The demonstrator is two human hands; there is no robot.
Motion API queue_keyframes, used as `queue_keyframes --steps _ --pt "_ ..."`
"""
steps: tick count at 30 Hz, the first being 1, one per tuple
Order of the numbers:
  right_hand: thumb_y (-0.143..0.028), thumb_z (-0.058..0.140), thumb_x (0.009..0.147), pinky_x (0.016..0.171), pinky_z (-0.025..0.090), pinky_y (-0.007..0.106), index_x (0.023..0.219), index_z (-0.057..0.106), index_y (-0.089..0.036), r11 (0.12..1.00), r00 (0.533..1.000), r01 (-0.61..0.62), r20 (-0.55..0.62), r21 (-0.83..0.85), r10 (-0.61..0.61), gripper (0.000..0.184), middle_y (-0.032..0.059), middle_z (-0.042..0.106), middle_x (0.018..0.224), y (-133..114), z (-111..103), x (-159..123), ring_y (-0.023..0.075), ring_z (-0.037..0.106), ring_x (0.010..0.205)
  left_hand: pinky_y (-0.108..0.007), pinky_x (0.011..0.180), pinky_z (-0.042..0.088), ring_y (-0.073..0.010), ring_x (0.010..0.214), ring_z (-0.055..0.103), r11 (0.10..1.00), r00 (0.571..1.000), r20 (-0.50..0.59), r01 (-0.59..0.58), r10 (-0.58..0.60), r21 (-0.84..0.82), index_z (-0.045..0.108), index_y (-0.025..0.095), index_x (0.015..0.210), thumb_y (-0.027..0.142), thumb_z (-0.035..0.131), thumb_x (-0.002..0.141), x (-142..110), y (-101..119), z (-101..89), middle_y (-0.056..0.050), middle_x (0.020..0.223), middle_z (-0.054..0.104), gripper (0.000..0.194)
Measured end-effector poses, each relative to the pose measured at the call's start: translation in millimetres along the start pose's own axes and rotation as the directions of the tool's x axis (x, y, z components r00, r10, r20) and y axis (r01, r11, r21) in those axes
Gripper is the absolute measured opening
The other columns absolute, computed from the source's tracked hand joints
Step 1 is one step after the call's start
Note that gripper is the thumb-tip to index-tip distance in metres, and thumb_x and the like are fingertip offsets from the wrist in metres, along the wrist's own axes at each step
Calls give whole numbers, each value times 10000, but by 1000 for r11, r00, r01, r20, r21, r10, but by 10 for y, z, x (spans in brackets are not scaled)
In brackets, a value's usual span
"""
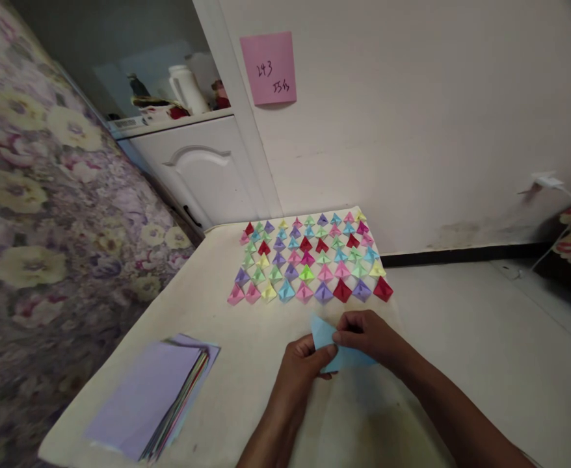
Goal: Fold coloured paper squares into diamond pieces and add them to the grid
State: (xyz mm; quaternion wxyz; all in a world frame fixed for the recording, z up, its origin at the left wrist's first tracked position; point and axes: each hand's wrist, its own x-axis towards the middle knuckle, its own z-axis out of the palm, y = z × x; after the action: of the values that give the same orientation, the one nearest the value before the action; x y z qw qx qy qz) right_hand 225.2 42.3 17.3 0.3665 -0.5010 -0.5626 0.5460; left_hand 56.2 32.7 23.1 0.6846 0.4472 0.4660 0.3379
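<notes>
A light blue sheet of origami paper [348, 359], partly folded with a pointed corner upward, is held between both hands above the table. My left hand [309, 356] pinches its lower left side, thumb on top and fingers beneath. At the upper right edge, my right hand [361, 331] grips the paper between thumb and fingers. Beyond the hands, rows of small folded paper pieces [305, 273] in red, pink, purple, green, blue and yellow stand on the table. To the left lies a stack of coloured paper [142, 396] with a purple sheet on top.
The cloth-covered table [246, 396] meets the wall at its far end. A pink note [268, 68] hangs on the wall. A floral curtain [46, 247] borders the left, beside a white cabinet [202, 169]. A plugged-in charger [547, 181] is at right.
</notes>
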Motion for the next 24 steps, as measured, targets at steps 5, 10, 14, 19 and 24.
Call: queue_keyframes --steps 5,10,14,19,24 --pt "-369 534 789 459 313 213 717 579 -160 991 995 40 -99 128 -28 226 -24 525 585 -48 -20 -2 80 413 484 -200 499 387 -105 527 512 999 994 -109 -26 23 -24 683 127 720 354 707 668 -12 17 -15 -18 581 610 234" --pt "-367 559 787 564 429 246 908 586 -176 965 991 108 -104 239 -85 227 12 611 746 -88 -67 -36 115 532 612 -191 503 385 -94 534 498 995 983 -168 -86 77 -49 658 134 726 344 666 719 -42 51 -37 -8 593 597 210" --pt "-407 564 797 588 472 263 863 610 -168 973 995 94 -58 211 -83 252 26 609 765 -102 -54 -71 139 570 678 -190 497 384 -92 527 494 993 970 -225 -109 95 -54 663 130 761 343 661 724 -50 63 -48 -7 590 593 216" --pt "-327 657 727 545 458 240 872 601 -153 971 997 77 -20 225 -74 233 11 608 715 -47 29 -51 113 553 603 -184 496 389 -91 537 508 988 953 -280 -138 113 -72 660 123 776 348 664 719 -52 41 -49 -10 602 602 233" --pt "-254 642 712 536 456 247 891 573 -162 957 990 113 -107 266 -87 213 -5 600 702 -16 69 -33 109 549 577 -181 498 397 -88 539 522 991 962 -253 -120 101 -59 656 117 782 349 663 721 -59 26 -30 -16 619 619 240"
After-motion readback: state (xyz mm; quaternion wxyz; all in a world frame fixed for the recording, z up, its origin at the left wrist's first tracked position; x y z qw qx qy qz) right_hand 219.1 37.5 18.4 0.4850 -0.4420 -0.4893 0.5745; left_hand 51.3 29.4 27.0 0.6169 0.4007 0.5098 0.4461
